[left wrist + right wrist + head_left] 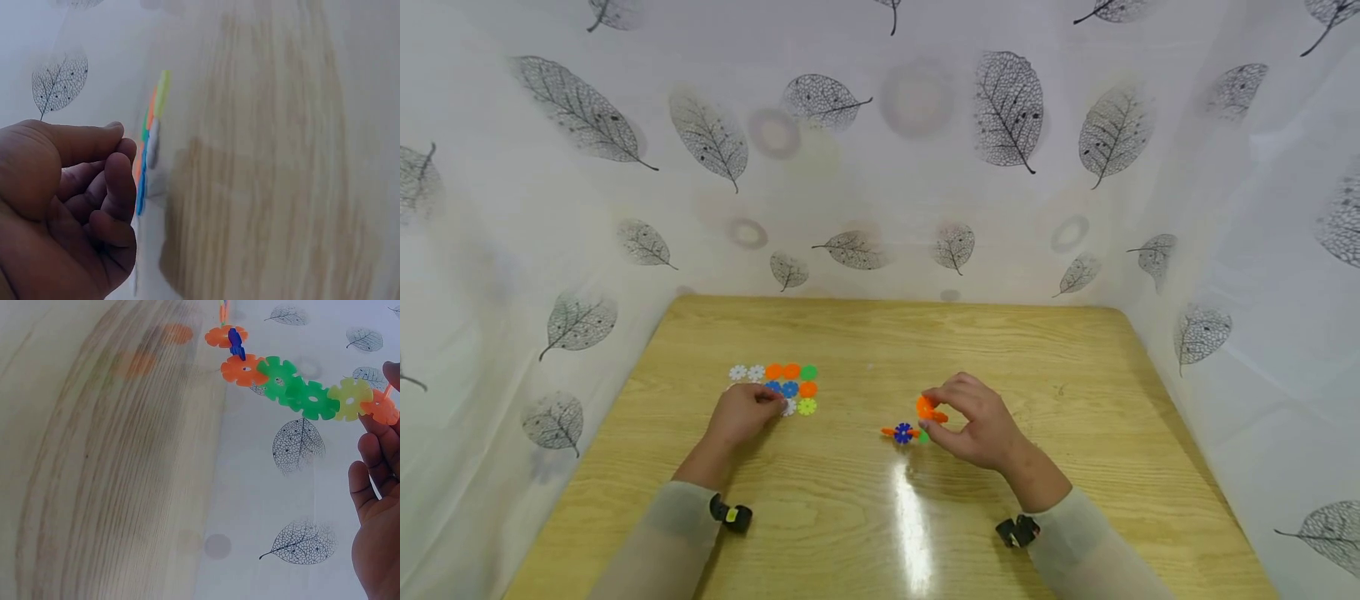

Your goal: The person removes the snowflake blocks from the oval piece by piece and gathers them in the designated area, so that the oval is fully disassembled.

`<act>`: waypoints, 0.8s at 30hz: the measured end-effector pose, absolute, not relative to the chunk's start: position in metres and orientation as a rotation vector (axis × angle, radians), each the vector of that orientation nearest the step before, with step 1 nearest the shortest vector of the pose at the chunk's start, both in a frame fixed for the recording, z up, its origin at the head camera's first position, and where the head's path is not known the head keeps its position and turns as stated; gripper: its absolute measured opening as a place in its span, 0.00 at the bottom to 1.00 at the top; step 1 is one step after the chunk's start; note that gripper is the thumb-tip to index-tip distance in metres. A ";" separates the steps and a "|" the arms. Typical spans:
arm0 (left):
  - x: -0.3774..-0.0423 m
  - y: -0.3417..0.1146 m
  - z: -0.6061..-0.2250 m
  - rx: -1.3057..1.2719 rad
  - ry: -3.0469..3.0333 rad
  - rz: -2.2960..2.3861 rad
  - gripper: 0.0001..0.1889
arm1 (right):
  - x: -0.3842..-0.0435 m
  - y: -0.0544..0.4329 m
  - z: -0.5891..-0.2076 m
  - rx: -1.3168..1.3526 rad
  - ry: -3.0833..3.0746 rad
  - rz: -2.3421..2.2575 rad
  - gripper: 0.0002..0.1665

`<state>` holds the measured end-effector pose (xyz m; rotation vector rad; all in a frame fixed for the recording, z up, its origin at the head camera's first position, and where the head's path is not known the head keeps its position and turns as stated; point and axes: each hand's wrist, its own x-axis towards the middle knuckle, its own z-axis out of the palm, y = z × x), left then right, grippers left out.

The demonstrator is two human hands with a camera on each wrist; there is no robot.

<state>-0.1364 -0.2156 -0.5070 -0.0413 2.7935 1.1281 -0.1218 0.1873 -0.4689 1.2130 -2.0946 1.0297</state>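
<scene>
My right hand pinches an orange notched plastic disc between thumb and fingers. This disc is the end of a linked chain of orange, yellow, green and blue discs, hanging close over the table in the right wrist view. A dark blue disc shows lower in the chain, left of the right hand. Over the near edge of the loose discs sits my left hand, its fingers bent and thumb against the forefinger. Its fingertips are right at a white disc; I cannot tell whether they grip it.
Loose discs lie in rows on the wooden table: white, orange, green, blue and yellow-green. A pale curtain with leaf prints encloses the back and sides. Each wrist wears a small black camera.
</scene>
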 end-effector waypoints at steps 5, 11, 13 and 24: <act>-0.136 -0.204 -0.502 0.030 2.660 1.330 0.14 | -0.122 0.187 -0.469 1.217 -2.088 1.031 0.19; -0.135 -0.187 -0.502 0.161 2.489 1.559 0.11 | -0.122 0.186 -0.470 1.224 -2.082 1.036 0.17; -0.133 -0.180 -0.500 0.192 2.468 1.586 0.10 | -0.122 0.185 -0.470 1.226 -2.083 1.037 0.16; -0.128 -0.136 -0.484 0.373 2.384 1.658 0.08 | -0.122 0.181 -0.467 1.243 -2.085 1.040 0.22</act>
